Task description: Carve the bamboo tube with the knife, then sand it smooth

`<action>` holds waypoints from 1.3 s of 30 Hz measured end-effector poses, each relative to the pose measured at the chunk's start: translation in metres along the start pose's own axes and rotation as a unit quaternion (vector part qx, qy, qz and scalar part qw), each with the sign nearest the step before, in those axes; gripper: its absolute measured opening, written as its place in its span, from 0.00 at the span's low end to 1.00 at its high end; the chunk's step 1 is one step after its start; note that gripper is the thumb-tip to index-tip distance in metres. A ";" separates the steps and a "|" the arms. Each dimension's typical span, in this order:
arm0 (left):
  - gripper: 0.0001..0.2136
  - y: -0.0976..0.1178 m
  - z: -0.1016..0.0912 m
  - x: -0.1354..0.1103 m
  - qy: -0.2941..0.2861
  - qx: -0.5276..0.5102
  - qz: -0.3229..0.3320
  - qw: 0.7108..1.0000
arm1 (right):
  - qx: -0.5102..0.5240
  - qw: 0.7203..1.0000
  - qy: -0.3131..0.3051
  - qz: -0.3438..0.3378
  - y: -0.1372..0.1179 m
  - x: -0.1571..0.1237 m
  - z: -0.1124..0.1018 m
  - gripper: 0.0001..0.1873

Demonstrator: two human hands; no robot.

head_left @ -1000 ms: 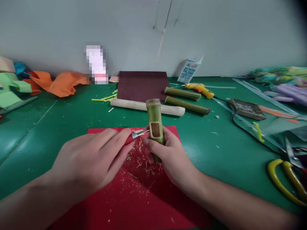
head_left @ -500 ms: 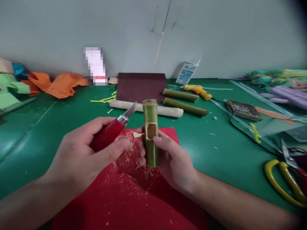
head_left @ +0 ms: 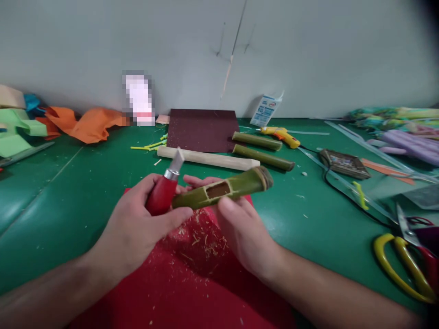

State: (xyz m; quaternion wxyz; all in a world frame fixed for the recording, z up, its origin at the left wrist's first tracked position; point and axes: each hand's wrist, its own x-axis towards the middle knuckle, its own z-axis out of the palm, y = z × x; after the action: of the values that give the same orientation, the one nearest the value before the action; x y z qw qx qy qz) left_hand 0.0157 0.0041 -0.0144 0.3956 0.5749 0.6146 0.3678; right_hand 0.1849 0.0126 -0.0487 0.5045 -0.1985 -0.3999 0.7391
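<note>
My right hand [head_left: 240, 228] holds a green bamboo piece [head_left: 236, 186] lying almost level, its knotted end pointing right. A rectangular window [head_left: 218, 189] is cut in its upper side. My left hand [head_left: 137, 228] is closed round a red-handled knife [head_left: 163, 194], blade [head_left: 177, 160] pointing up and away; its thumb rests by the bamboo's left end. Both hands hover above a red mat [head_left: 192, 283] scattered with pale shavings [head_left: 206, 244].
Behind on the green table lie a pale peeled stick [head_left: 209, 158], two green bamboo pieces [head_left: 262, 150], a dark maroon sheet [head_left: 202, 129] and a yellow glue gun [head_left: 278, 134]. Yellow-handled scissors [head_left: 401, 262] sit at right, orange and green paper [head_left: 82, 123] at left.
The bamboo went from upright to nearly level, its top swung to the right. The knife left the window, lifted, and its blade now points upward.
</note>
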 end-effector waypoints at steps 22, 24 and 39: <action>0.13 -0.012 -0.029 0.013 0.049 0.204 0.256 0.943 | -0.049 0.993 0.061 0.083 -0.004 0.005 -0.004 0.12; 0.15 -0.013 -0.025 0.006 0.008 0.281 0.308 0.909 | -0.057 0.995 0.065 0.044 -0.002 0.004 -0.006 0.13; 0.21 -0.015 -0.013 -0.002 -0.055 0.304 0.310 0.899 | -0.120 0.989 0.077 -0.047 -0.001 -0.001 -0.005 0.18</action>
State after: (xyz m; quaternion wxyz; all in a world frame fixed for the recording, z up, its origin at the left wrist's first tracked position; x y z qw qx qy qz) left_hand -0.0024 0.0013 -0.0225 0.1007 0.8482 0.4639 0.2349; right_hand 0.1888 0.0137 -0.0510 0.5406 -0.2950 -0.4546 0.6435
